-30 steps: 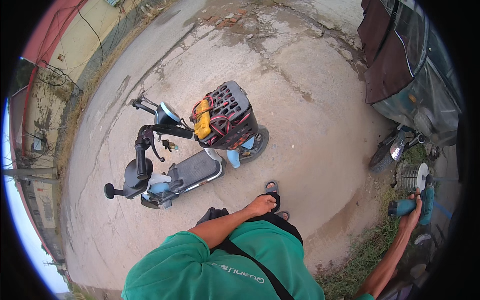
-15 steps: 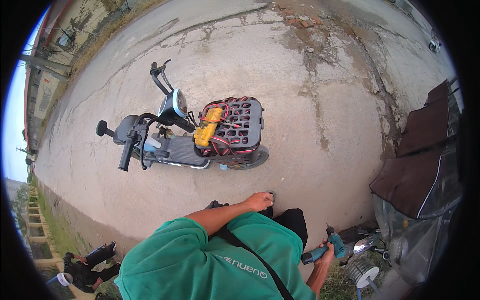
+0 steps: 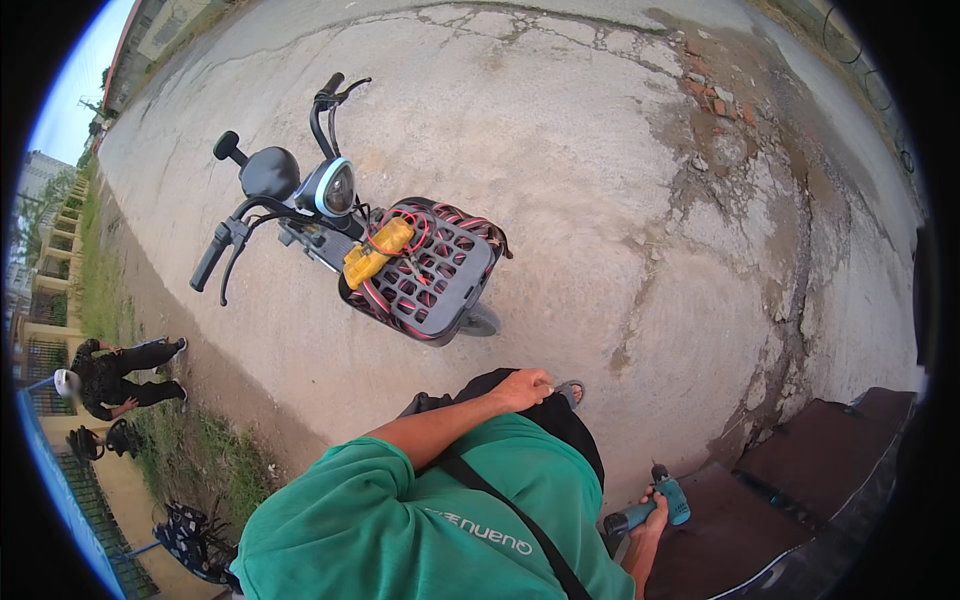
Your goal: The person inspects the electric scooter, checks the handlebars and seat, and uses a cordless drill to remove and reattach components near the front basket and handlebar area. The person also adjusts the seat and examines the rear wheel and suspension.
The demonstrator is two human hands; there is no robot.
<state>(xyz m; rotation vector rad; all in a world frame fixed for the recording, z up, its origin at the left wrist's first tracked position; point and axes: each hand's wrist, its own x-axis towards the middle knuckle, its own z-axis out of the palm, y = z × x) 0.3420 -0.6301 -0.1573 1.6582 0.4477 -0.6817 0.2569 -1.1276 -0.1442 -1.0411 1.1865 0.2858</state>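
My right hand point(image 3: 655, 515) is wrapped around a teal cordless drill point(image 3: 674, 500) with a dark bit in its chuck, held low beside my right side. Across the front of my body reaches my left hand point(image 3: 522, 390), its fingers pinched together. A tiny pale thing may sit at its fingertips, too small to name. Ahead and to the left stands a small electric scooter point(image 3: 270, 175) with a black front basket point(image 3: 440, 285). On the basket's lid lies a yellow device point(image 3: 378, 252) with a red cable, and red-and-black straps show through the openings.
Cracked concrete ground point(image 3: 560, 200) spreads ahead, with broken bricks point(image 3: 715, 95) at the far right. A dark brown cover point(image 3: 820, 470) lies close on my right. At the left a person point(image 3: 120, 375) in dark clothes stands near grass and a fence.
My view has turned, so the scooter sits farther left and the brown cover lies nearer the drill. My sandalled foot shows more beside my left hand. Both hands keep their grip.
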